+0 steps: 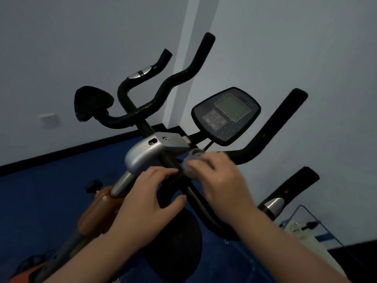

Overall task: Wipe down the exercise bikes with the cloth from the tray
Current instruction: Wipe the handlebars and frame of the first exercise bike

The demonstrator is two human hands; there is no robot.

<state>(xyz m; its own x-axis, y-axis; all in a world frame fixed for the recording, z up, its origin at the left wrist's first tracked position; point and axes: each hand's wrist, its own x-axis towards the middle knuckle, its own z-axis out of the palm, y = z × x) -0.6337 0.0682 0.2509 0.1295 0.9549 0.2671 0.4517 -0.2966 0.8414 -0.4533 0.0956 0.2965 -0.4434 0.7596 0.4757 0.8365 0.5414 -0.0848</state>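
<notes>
An exercise bike with black handlebars [271, 127], a silver stem bracket [146, 154] and a dark console [226, 114] fills the view. My left hand [151, 193] grips the black bar just below the bracket, thumb curled under it. My right hand [220, 178] holds a small grey cloth [193, 158], blurred, against the bar beside the bracket. Most of the cloth is hidden under my fingers.
The bike's orange frame [98, 211] and a black knob [93, 185] lie at lower left, and a black padded disc [175, 246] below my hands. A wire rack with white items [302, 227] stands at right. Blue floor meets white walls; a wall socket [49, 119] is at left.
</notes>
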